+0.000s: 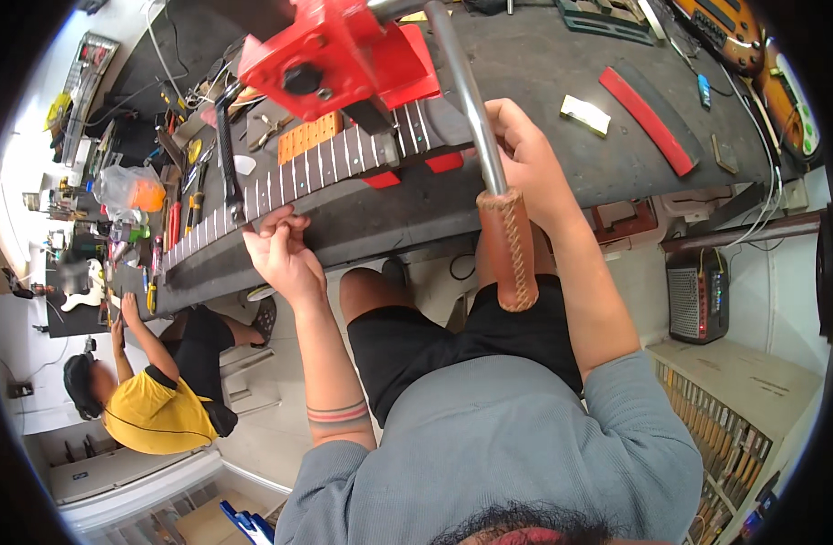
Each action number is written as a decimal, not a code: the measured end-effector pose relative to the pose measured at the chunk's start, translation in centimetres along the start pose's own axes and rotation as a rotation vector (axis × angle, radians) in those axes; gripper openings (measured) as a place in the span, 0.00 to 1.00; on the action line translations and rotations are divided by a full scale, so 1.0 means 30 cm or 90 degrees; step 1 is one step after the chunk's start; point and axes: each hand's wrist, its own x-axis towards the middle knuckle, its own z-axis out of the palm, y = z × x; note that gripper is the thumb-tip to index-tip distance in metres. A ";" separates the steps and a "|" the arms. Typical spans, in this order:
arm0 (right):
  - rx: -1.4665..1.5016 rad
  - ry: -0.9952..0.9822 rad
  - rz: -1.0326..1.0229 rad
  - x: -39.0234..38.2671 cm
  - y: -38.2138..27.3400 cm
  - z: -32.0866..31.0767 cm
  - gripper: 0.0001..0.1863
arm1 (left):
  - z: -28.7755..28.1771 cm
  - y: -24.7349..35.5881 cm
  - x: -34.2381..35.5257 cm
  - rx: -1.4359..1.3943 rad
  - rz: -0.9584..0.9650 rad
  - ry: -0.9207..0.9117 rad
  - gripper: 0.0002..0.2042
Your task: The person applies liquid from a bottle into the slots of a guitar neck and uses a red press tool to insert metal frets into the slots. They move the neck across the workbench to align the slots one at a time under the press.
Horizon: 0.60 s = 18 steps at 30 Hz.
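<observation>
A guitar neck (316, 163) with a dark fretted board lies crosswise under a red press (335, 68). A steel lever with a stitched brown leather grip (505, 245) runs down in front of it. My left hand (278, 250) has curled fingers on the neck's near edge, below a black bar (226, 154). My right hand (525, 159) is closed at the neck's right end, its fingertips partly hidden by the lever. Red support blocks (443, 161) sit beneath the neck.
The dark bench (616, 145) holds a curved red-edged block (648, 118), a small cream box (584, 113), guitar bodies (779, 91) and many tools at left. A co-worker (153, 400) in yellow is at lower left. An amplifier (698, 291) stands at right.
</observation>
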 end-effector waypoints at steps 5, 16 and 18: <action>0.005 -0.038 0.052 -0.004 -0.007 -0.033 0.13 | 0.030 0.011 -0.003 0.065 -0.024 0.028 0.20; 0.056 -0.001 -0.070 -0.033 -0.001 -0.026 0.27 | 0.008 0.023 -0.006 0.135 -0.061 0.038 0.17; 0.113 0.019 -0.055 -0.022 -0.013 -0.029 0.25 | -0.019 0.021 -0.009 0.162 -0.074 0.050 0.16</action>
